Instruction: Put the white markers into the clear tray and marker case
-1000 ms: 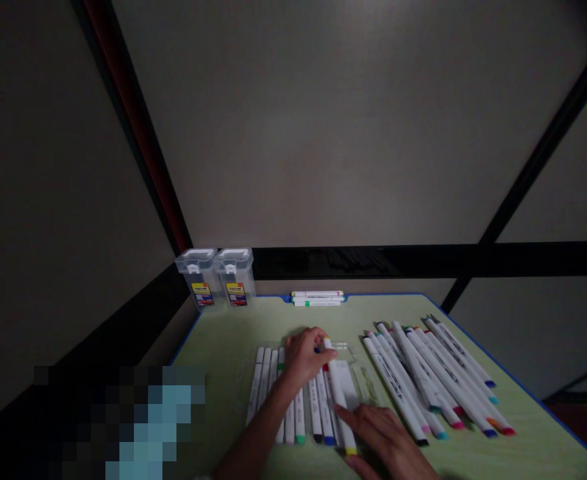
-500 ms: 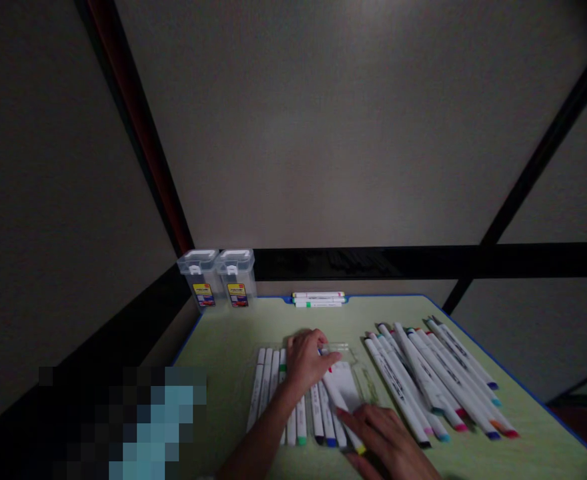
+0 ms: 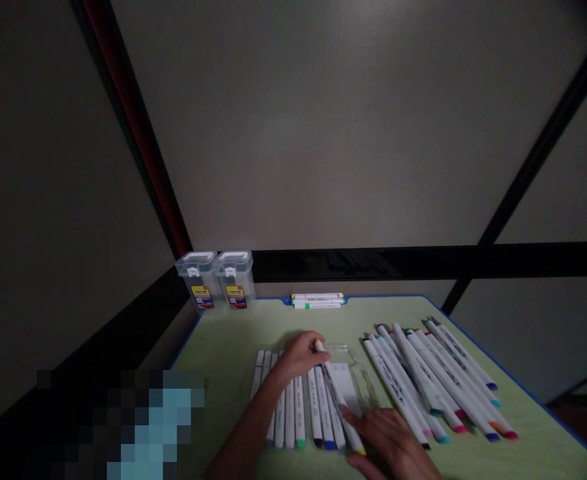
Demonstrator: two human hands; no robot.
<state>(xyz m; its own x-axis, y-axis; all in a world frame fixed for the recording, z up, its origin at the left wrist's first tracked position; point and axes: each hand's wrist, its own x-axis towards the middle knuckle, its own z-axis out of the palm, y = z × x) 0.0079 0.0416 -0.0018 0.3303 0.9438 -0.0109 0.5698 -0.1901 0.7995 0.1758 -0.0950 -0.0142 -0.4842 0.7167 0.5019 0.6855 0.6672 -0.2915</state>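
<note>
A row of white markers [image 3: 298,417] with coloured caps lies in a clear flat case [image 3: 356,383] on the green table [image 3: 233,333]. My left hand [image 3: 296,357] rests curled over the markers' far ends, its fingertips pinching the top of a yellow-capped marker [image 3: 341,403]. That marker lies slanted across the case. My right hand [image 3: 391,443] is at its near end, fingers bent and touching its lower part near the yellow cap.
Several loose markers [image 3: 433,380] lie fanned out on the table's right side. Two clear lidded boxes [image 3: 216,280] stand at the back left corner, and three markers [image 3: 317,300] lie along the back edge. A dark rail runs behind the table.
The yellow-capped marker has tilted and shifted slightly left among the row; my left hand has slid a little left and my right hand stays at its near end.
</note>
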